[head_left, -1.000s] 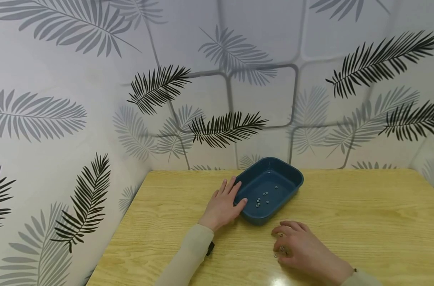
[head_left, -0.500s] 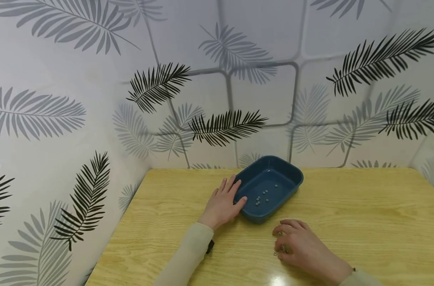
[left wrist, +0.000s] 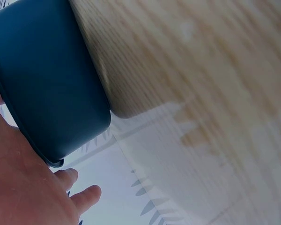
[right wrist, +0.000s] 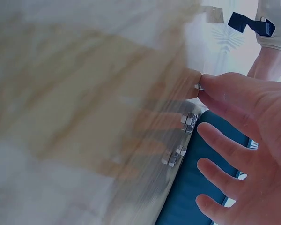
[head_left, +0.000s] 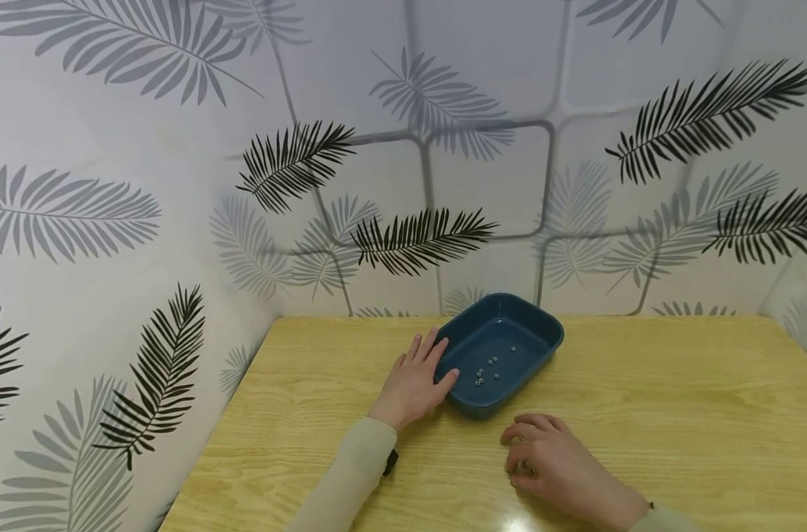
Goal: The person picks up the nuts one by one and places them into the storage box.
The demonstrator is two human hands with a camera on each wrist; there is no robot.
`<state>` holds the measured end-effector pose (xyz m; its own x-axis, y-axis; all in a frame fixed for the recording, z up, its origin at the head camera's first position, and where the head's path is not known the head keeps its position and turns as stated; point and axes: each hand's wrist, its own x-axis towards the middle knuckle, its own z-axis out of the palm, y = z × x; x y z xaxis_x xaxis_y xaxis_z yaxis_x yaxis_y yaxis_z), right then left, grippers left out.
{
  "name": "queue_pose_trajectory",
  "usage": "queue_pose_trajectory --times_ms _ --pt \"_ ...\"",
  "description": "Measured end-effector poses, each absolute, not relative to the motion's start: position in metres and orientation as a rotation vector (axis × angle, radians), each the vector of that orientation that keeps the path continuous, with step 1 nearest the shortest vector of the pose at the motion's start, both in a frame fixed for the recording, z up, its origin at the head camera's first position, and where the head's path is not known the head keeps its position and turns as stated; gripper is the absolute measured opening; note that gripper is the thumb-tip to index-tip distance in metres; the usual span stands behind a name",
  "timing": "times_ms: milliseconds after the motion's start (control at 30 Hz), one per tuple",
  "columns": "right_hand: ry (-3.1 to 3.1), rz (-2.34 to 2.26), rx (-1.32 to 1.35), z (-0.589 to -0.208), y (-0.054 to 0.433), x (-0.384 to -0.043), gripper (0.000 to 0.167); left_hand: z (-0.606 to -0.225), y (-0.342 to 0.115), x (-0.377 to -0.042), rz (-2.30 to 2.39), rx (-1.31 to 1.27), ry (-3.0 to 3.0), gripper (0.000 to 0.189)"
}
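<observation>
A deep blue rectangular tray [head_left: 506, 332] sits on the table, with several small metal nuts [head_left: 491, 362] on its floor. My left hand [head_left: 409, 388] rests at the tray's left rim, fingers spread and thumb along the near side; the left wrist view has this hand [left wrist: 28, 183] against the outer edge. Close to the tabletop, in front of the tray, is my right hand [head_left: 566, 469]. In the right wrist view its thumb and index finger pinch a small metal nut [right wrist: 199, 86], the other fingers being apart. More hex nuts [right wrist: 188, 120] lie on the table beneath that palm.
The glossy wooden table [head_left: 676, 399] reaches back to a wall [head_left: 483, 185] patterned with feathery leaves. Bare wood extends right of the tray and on its left. A dark strap piece [head_left: 391, 463] shows by the left wrist.
My right hand has shifted slightly left, and the nut that showed by its thumb tip is now between thumb and index finger. The left hand and tray stay put.
</observation>
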<state>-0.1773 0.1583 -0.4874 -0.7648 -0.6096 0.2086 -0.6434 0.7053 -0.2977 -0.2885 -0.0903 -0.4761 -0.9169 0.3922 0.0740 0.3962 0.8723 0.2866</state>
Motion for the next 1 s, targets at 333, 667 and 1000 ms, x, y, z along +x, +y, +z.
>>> queue_pose_trajectory --times_ms 333,667,1000 --pt "-2.803 0.501 1.096 -0.4851 0.1524 -0.1810 0.017 -0.4737 -0.0899 -0.2869 -0.480 -0.649 -3.014 0.066" --pt "-2.823 0.506 1.051 -0.4858 0.1527 -0.1844 0.018 -0.4745 -0.0898 -0.2874 -0.493 -0.637 -3.021 0.067" --pt "-2.820 0.543 0.953 -0.4813 0.1568 -0.1809 0.025 -0.4763 -0.0907 -0.2878 -0.489 -0.647 -3.023 0.067"
